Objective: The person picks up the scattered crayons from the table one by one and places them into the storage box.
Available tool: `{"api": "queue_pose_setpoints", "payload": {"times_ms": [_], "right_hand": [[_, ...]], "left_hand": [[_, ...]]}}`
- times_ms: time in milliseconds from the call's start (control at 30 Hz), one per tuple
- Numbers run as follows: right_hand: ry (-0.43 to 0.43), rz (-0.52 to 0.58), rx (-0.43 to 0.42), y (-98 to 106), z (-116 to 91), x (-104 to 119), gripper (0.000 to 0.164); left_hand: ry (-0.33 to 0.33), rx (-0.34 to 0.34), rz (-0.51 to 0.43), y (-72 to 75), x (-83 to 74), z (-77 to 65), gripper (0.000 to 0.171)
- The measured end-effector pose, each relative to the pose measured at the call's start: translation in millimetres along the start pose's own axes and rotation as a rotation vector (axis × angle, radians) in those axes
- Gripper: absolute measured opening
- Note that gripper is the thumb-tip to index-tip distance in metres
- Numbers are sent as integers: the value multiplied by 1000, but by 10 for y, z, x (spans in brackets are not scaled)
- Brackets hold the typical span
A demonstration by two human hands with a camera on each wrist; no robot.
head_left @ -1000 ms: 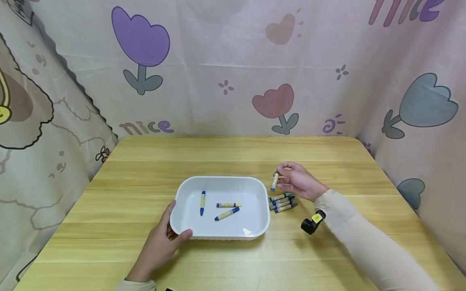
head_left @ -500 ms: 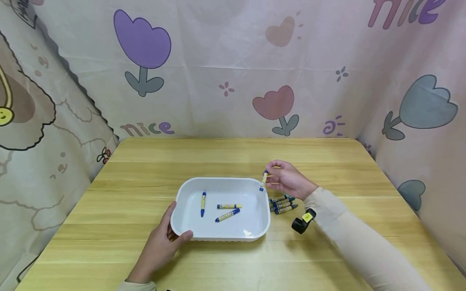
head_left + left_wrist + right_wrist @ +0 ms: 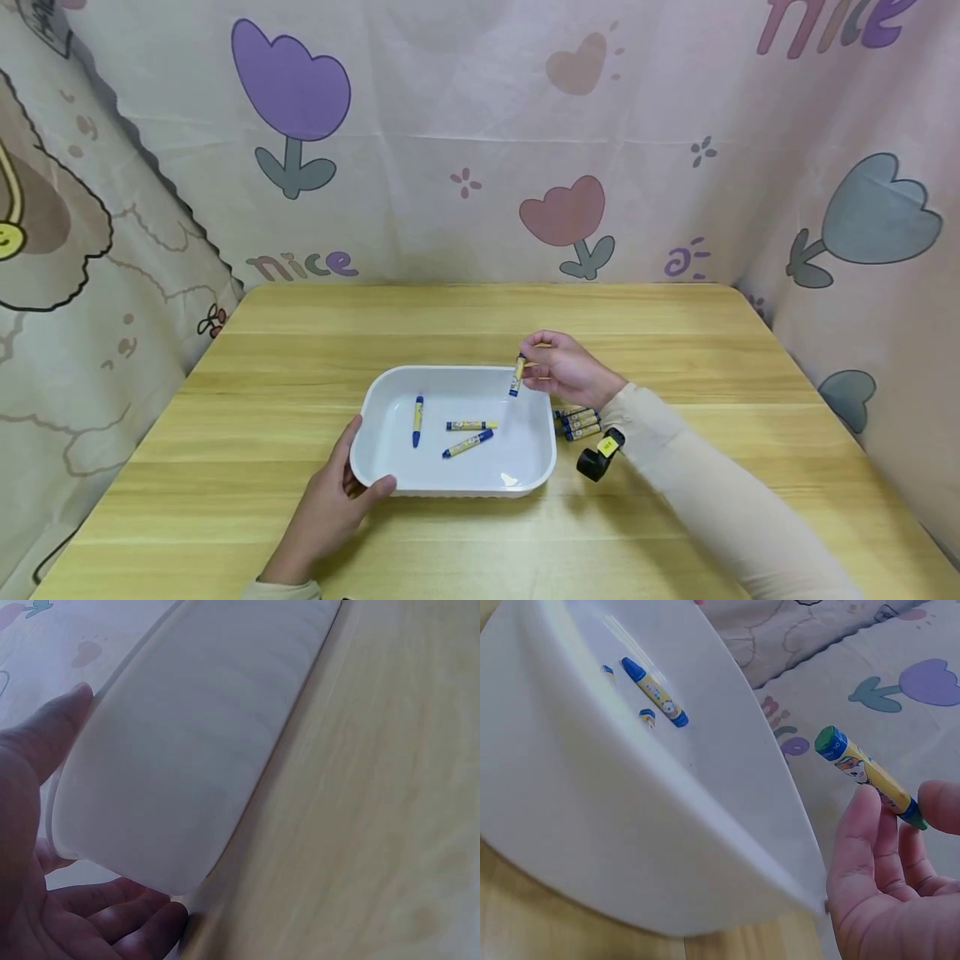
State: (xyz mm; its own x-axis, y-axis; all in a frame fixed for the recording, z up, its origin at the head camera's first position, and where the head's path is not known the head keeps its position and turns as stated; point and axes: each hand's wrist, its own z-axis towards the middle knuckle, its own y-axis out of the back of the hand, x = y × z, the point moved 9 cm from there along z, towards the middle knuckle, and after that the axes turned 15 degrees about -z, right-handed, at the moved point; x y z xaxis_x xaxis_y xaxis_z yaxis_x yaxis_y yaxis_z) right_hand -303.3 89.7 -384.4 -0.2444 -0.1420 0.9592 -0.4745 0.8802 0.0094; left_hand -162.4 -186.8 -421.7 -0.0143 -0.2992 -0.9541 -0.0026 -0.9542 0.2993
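Observation:
My right hand (image 3: pixel 568 371) pinches a green crayon (image 3: pixel 871 774) between thumb and fingers over the far right corner of a white plastic tray (image 3: pixel 480 475). The crayon has a yellow wrapper with blue bands, and it tilts with its flat end downward in the head view. At the tray's left end, my left hand (image 3: pixel 330 500) grips the wall, the thumb at the rim and the fingers round the corner. Inside the tray lie a dark blue crayon (image 3: pixel 417 421), a yellow crayon (image 3: pixel 471 426) and a second blue crayon (image 3: pixel 468 443), all apart.
Just right of the tray, several dark-tipped crayons (image 3: pixel 582 422) lie side by side on the wooden table (image 3: pixel 480 550), partly covered by my right wrist. A black wrist camera (image 3: pixel 597 460) hangs from that sleeve. Printed curtains (image 3: pixel 420 100) stand behind and along both sides.
My right hand has moved left with the green crayon, from above the loose crayons to over the tray. The left hand and the tray stay in place.

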Motion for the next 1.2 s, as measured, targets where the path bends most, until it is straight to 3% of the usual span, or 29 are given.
{"api": "queue_pose_setpoints", "payload": {"times_ms": [433, 833, 1200], "right_hand": [[-22, -25, 24, -254, 149, 79, 8], [-71, -88, 44, -488, 309, 55, 15], [-81, -152, 53, -535, 268, 40, 13]], "left_hand": [[-9, 0, -13, 5, 5, -2, 94], [-9, -4, -7, 13, 3, -1, 94], [7, 1, 2, -3, -1, 1, 95]]}}
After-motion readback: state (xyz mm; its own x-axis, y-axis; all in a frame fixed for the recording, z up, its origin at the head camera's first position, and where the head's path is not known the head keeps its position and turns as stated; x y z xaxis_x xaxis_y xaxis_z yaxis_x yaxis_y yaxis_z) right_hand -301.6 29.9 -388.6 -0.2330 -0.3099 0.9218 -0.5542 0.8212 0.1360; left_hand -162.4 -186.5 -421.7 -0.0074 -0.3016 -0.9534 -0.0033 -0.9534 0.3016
